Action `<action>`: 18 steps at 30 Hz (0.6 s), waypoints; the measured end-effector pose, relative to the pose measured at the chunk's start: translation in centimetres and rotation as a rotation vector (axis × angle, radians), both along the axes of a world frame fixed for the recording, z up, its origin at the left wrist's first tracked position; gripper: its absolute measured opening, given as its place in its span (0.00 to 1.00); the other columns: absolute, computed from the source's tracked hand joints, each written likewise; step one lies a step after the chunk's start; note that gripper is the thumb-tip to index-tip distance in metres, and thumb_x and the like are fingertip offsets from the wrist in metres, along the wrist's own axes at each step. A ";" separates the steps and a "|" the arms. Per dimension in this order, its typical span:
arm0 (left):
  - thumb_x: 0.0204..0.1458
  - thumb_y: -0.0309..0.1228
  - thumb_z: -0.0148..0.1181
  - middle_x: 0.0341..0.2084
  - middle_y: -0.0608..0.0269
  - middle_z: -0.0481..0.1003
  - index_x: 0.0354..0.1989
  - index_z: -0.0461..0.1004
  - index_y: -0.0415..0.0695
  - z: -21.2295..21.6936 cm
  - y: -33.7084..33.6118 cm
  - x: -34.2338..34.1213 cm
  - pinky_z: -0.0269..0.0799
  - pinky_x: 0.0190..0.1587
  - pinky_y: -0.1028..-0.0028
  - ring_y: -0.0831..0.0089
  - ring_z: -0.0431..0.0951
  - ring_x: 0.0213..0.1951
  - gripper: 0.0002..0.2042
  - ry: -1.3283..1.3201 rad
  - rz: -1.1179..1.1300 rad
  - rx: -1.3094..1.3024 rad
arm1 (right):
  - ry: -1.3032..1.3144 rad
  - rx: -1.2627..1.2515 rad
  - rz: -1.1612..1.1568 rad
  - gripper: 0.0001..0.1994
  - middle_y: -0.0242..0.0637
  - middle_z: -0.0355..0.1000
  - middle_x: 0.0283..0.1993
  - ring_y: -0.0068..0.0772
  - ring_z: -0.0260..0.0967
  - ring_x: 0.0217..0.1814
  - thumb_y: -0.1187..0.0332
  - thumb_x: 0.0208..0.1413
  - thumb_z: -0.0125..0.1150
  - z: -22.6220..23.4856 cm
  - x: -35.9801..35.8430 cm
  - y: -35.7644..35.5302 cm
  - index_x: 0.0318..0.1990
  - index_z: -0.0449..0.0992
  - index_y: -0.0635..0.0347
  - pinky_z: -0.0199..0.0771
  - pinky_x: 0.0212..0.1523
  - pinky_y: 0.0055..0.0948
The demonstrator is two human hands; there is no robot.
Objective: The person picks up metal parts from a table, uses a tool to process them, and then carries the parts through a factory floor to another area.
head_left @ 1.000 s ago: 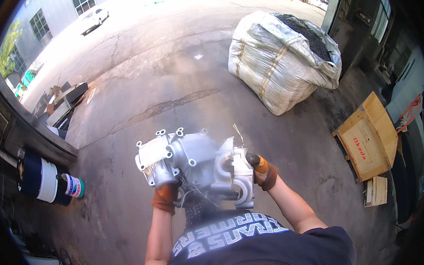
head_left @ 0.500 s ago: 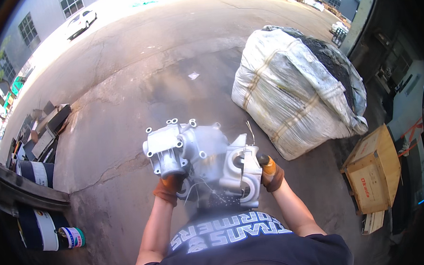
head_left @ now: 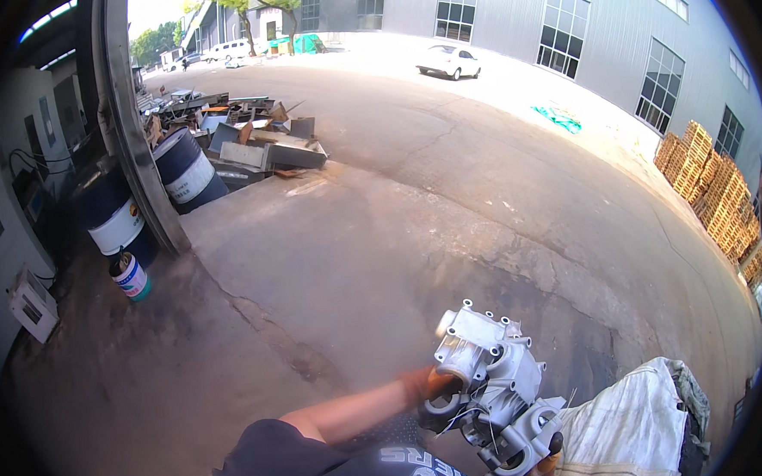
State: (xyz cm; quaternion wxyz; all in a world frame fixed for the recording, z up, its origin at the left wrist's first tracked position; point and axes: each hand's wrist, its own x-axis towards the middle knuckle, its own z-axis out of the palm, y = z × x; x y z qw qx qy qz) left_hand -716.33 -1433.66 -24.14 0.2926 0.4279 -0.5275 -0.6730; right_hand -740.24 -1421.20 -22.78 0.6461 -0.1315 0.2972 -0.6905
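Left hand (head_left: 429, 384) in an orange glove, clamped on the upper left side of a cast aluminium housing (head_left: 492, 387), bare forearm running in from lower left, elbow bent, arm roughly level. Right hand (head_left: 541, 468) also orange-gloved, only partly visible at the bottom edge, cupped under the lower right end of the same casting; fingers look wrapped onto it, but most of the hand is cut off by the frame. Housing is carried in the air in front of the chest, tilted, flanged end with bolt bosses up and left, round bore end down and right. It sits above bare concrete floor (head_left: 331, 275), touching nothing but the two hands. A big white bulk sack (head_left: 632, 423) lies just beside it, lower right. Well apart on the left: blue-and-white oil drums (head_left: 183, 166), a small teal can (head_left: 131, 277), a scrap metal pile (head_left: 255, 141). Stacked wooden pallets (head_left: 705, 178) far right, white car (head_left: 449, 60) out in the yard.
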 end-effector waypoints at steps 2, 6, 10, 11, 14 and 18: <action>0.50 0.38 0.52 0.32 0.61 0.74 0.42 0.71 0.41 1.7 -4.4 -4.1 0.69 0.36 0.76 0.76 0.73 0.32 0.15 0.041 -0.007 -0.103 | 0.000 0.047 -0.005 0.29 0.41 0.65 0.49 0.40 0.63 0.49 0.55 0.44 0.60 -1.0 -4.4 -5.2 0.51 0.62 0.62 0.63 0.52 0.41; 0.51 0.34 0.51 0.34 0.63 0.73 0.44 0.69 0.44 -1.3 -14.5 -13.5 0.69 0.36 0.78 0.78 0.73 0.34 0.13 0.087 -0.054 -0.056 | 0.005 0.074 0.006 0.27 0.41 0.65 0.49 0.40 0.63 0.50 0.56 0.46 0.58 -4.1 -12.7 -16.8 0.51 0.62 0.62 0.62 0.53 0.41; 0.52 0.29 0.51 0.36 0.65 0.72 0.45 0.68 0.46 -3.5 -26.8 -24.5 0.69 0.35 0.80 0.79 0.72 0.36 0.12 0.151 -0.157 0.021 | 0.005 0.078 -0.076 0.25 0.40 0.65 0.49 0.39 0.63 0.50 0.57 0.48 0.56 -5.8 -22.1 -26.5 0.51 0.63 0.61 0.62 0.53 0.41; 0.52 0.29 0.51 0.37 0.66 0.72 0.46 0.67 0.46 -4.4 -29.8 -27.4 0.68 0.35 0.81 0.80 0.72 0.36 0.13 0.192 -0.215 0.025 | 0.005 0.078 -0.094 0.25 0.40 0.65 0.49 0.39 0.63 0.50 0.57 0.48 0.56 -6.1 -24.7 -29.1 0.51 0.63 0.61 0.62 0.53 0.41; 0.52 0.28 0.51 0.38 0.67 0.71 0.48 0.66 0.47 -5.0 -37.3 -37.4 0.68 0.35 0.82 0.80 0.71 0.36 0.14 0.225 -0.392 0.021 | 0.019 0.074 -0.240 0.24 0.40 0.65 0.49 0.39 0.63 0.51 0.57 0.50 0.54 -7.1 -33.8 -32.9 0.51 0.63 0.61 0.61 0.54 0.42; 0.53 0.30 0.47 0.40 0.66 0.70 0.49 0.64 0.45 -8.3 -47.8 -48.6 0.67 0.39 0.80 0.78 0.71 0.39 0.14 0.428 -0.399 0.260 | 0.490 0.054 -0.359 0.22 0.40 0.65 0.49 0.38 0.63 0.52 0.58 0.52 0.53 -9.9 -45.2 -37.2 0.51 0.63 0.60 0.61 0.54 0.42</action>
